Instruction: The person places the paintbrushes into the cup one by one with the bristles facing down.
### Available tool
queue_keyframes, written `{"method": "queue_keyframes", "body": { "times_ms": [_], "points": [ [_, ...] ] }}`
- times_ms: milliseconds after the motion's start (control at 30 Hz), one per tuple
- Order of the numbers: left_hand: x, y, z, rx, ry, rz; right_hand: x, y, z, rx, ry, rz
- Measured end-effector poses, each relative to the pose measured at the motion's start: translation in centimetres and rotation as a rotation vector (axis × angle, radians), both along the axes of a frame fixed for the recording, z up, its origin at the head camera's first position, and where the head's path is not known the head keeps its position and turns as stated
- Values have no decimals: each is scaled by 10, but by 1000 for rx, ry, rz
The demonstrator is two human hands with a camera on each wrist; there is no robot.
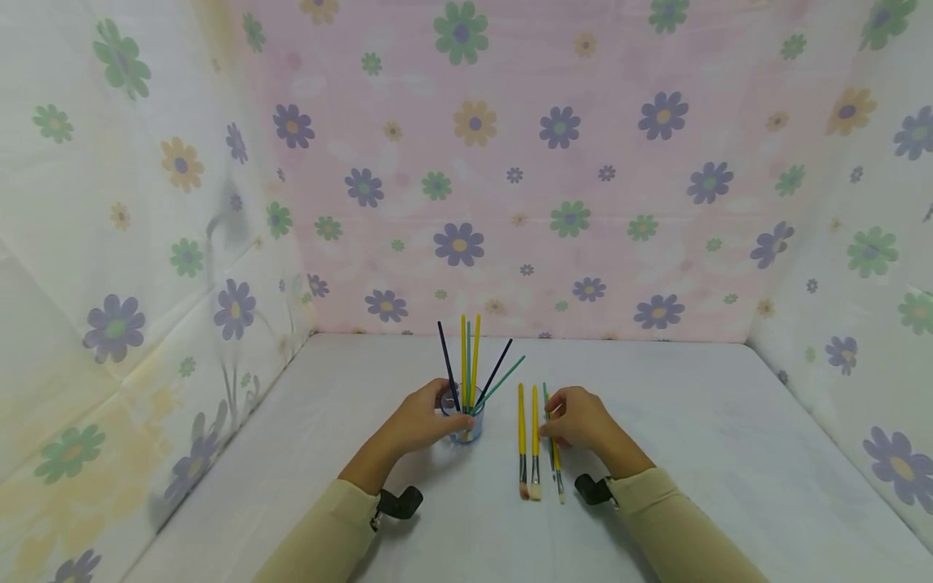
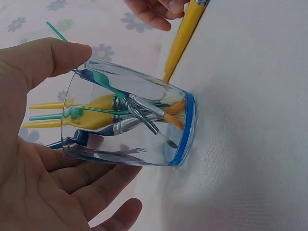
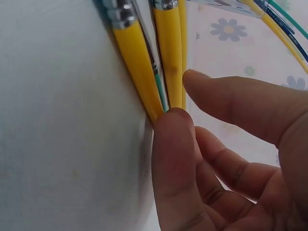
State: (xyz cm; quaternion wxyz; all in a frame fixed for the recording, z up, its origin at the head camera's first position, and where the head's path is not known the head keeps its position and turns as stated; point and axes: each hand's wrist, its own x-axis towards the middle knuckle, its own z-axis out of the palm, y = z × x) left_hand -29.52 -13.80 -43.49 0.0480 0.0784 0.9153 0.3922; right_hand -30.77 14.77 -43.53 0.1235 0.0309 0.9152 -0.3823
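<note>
My left hand [image 1: 417, 423] grips a clear drinking glass [image 2: 149, 149] with a blue band round its base, thumb at the near side and fingers behind. Several paintbrushes stand in it, bristles down: yellow ones [image 1: 475, 356], dark blue ones [image 1: 446, 352] and green ones [image 1: 504, 376]. My right hand [image 1: 581, 423] is over the brushes lying to the right of the glass. In the right wrist view its index fingertip touches a yellow paintbrush [image 3: 137, 67] beside a thin green paintbrush [image 3: 161, 91]; the thumb stands apart. Two more yellow paintbrushes [image 1: 521, 429] lie alongside to the left.
A white cloth covers the table [image 1: 350, 372]. Flower-patterned curtains [image 1: 510, 162] hang behind it and at both sides. Each wrist carries a black camera mount [image 1: 401, 503] over a beige sleeve [image 1: 321, 534].
</note>
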Motion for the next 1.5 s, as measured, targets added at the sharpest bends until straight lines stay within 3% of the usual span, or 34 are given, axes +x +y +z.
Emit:
{"method": "queue_keyframes", "body": {
  "times_ms": [1167, 1500],
  "points": [
    [-2, 0, -1, -7, 9, -4, 2, -1, 0, 144, -43, -22],
    [0, 0, 0, -7, 13, -4, 2, 4, 0, 79, -69, -32]
  ]
}}
